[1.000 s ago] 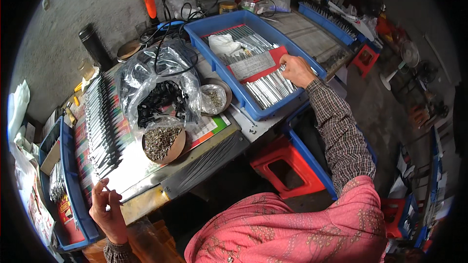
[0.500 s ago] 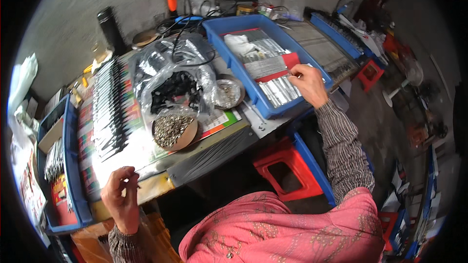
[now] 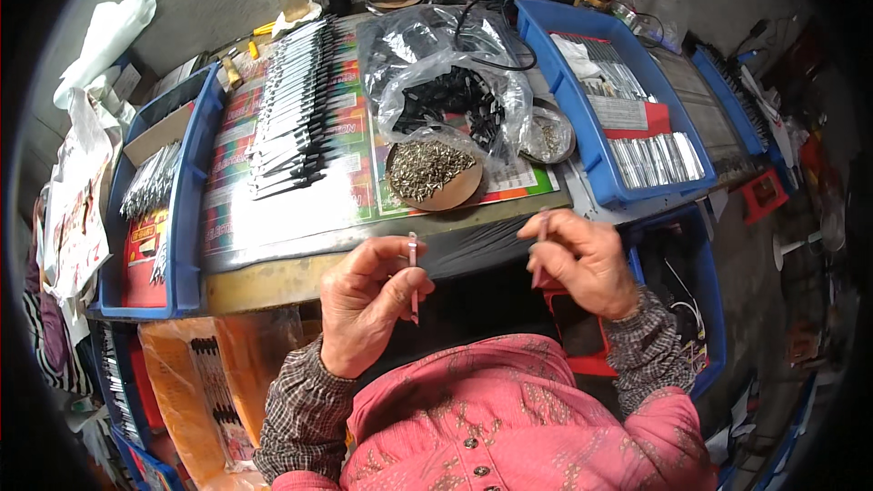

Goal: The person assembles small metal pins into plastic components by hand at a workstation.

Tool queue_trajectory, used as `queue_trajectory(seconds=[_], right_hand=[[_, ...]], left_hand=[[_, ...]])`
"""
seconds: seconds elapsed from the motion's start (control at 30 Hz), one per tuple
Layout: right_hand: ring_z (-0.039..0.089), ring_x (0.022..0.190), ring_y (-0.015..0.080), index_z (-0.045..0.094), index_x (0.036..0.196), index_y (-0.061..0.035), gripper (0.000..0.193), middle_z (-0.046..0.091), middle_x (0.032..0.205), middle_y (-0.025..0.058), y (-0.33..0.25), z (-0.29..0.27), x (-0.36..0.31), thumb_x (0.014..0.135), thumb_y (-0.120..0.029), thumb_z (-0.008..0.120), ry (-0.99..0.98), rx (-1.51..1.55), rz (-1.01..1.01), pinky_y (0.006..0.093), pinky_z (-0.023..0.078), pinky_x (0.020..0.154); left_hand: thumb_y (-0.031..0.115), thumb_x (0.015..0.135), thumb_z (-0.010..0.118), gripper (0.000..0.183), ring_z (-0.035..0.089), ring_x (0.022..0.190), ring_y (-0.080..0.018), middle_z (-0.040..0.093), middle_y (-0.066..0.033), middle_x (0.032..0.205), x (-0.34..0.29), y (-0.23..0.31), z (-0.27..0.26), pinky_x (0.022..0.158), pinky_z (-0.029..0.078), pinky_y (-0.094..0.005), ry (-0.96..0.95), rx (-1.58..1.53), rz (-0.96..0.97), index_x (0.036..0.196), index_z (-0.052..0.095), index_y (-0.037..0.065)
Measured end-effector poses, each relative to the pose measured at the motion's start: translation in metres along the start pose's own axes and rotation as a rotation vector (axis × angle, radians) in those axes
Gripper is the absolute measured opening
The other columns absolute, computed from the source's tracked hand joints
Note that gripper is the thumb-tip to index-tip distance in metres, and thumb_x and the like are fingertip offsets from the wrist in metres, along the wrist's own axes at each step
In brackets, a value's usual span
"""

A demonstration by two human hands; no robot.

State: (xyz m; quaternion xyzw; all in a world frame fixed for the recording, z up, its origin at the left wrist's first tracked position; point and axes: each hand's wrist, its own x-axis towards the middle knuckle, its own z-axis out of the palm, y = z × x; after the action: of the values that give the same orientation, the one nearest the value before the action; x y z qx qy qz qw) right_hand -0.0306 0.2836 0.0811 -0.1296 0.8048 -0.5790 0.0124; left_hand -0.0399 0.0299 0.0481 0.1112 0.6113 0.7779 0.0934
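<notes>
My left hand (image 3: 362,307) is closed in a pinch on a short slim pinkish metal piece (image 3: 414,277), held upright in front of my body. To its right, my right hand (image 3: 589,265) pinches a similar slim reddish piece (image 3: 543,244) between thumb and fingers. The two pieces are apart, and their exact kind is unclear. Just beyond the hands, a round dish (image 3: 455,193) holds many small brassy metal parts. A clear plastic bag (image 3: 393,109) with black parts (image 3: 455,95) lies behind it.
A blue tray (image 3: 596,150) with rows of silver strips (image 3: 657,160) sits at the right. Left of the bag, a long row of slim black-and-silver pieces (image 3: 291,109) covers the mat. Another blue tray (image 3: 186,250) stands at the left. The table edge (image 3: 264,289) runs behind my left hand.
My right hand has left the blue tray of silver strips and come back before my body with a slim piece. My left hand has come in toward it. The view has turned left.
</notes>
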Motion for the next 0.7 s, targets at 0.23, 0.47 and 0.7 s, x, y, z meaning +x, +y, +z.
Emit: queue_trajectory(seconds=[0.23,0.47,0.7], right_hand=[[0.058,0.064,0.0053,0.054,0.124,0.0016,0.038,0.058,0.077,0.0007,0.016,0.050,0.001,0.086,0.005,0.062,-0.181,0.245,0.002,0.0216,0.049,0.059],[0.060,0.066,0.0070,0.048,0.133,-0.0025,0.051,0.064,0.083,0.0046,0.021,0.073,0.000,0.086,0.003,0.064,-0.168,0.207,-0.094,0.0235,0.051,0.060],[0.062,0.072,0.0081,0.046,0.135,-0.0036,0.053,0.065,0.090,0.0063,0.021,0.080,-0.005,0.086,0.006,0.062,-0.147,0.199,-0.089,0.0234,0.052,0.063]], left_hand=[[0.004,0.088,0.066,0.018,0.061,0.065,-0.0095,0.066,-0.0077,0.081,-0.007,-0.013,0.004,0.053,0.051,-0.0222,-0.046,-0.050,-0.076,0.103,0.060,-0.003],[0.004,0.089,0.064,0.013,0.061,0.069,-0.0110,0.066,-0.0080,0.086,-0.011,-0.025,0.006,0.058,0.052,-0.0237,-0.055,-0.150,-0.030,0.099,0.062,-0.004],[0.002,0.091,0.062,0.012,0.061,0.071,-0.0078,0.066,-0.0060,0.085,-0.014,-0.034,0.008,0.060,0.051,-0.0204,-0.032,-0.196,-0.009,0.100,0.064,-0.005]])
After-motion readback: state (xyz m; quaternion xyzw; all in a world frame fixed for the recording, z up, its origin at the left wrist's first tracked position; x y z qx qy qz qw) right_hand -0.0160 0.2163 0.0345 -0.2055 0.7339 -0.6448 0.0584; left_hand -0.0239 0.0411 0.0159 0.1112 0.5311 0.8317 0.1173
